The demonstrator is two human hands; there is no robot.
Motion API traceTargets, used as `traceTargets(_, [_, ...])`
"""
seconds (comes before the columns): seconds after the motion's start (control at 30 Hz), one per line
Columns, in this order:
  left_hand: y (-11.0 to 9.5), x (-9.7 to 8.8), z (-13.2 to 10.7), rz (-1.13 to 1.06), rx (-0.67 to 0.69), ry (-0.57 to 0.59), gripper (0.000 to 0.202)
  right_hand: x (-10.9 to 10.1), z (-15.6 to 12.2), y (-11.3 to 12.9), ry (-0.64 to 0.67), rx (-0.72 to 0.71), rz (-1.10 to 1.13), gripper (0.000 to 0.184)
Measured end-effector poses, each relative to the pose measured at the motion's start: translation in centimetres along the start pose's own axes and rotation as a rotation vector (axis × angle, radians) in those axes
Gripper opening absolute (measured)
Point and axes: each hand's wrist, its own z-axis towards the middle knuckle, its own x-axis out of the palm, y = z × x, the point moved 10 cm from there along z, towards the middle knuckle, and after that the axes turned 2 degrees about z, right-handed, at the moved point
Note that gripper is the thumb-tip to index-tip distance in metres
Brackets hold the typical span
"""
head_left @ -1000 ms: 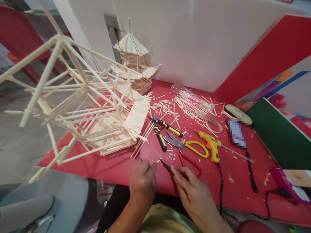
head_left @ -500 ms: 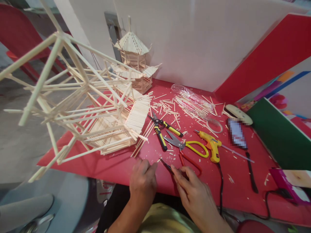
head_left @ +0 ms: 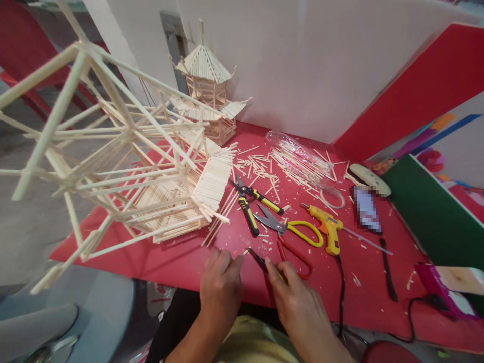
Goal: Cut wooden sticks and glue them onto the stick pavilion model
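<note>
My right hand (head_left: 297, 297) is closed around a dark, slim utility knife (head_left: 257, 259) with a bit of yellow on its handle. Its tip points up and left, toward my left hand (head_left: 221, 285). That hand is closed, thumb toward the knife. A pale wooden stick end (head_left: 245, 251) peeks out by the thumb; the rest is hidden by the fingers. Beside the knife lie red-handled pliers or scissors (head_left: 298, 257), partly covered by my right hand. Yellow-handled scissors (head_left: 304, 232) and black-and-yellow pruning snips (head_left: 247, 214) rest just beyond.
A large stick frame (head_left: 128, 131) fills the left, overhanging the red table (head_left: 181, 264). Behind it stands a stick pagoda (head_left: 206, 91). Loose sticks (head_left: 260, 169), a plastic bag of sticks (head_left: 300, 159), a corded yellow glue gun (head_left: 328, 227) and a phone (head_left: 366, 209) lie around.
The view has shifted slightly, so the stick frame appears a little further left. My hands stay near each other, and more yellow of the knife handle shows.
</note>
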Motion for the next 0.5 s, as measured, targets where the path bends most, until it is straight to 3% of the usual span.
traceTargets(0.27, [0.0,0.2,-0.1,0.015,-0.005,0.012,0.029,1.1,0.3,-0.5,0.091,0.002,0.172,0.045])
traceTargets(0.5, [0.0,0.0,-0.2,-0.005,0.027,-0.063,0.028,1.0,1.5,-1.9,0.166,0.105,0.522,0.037])
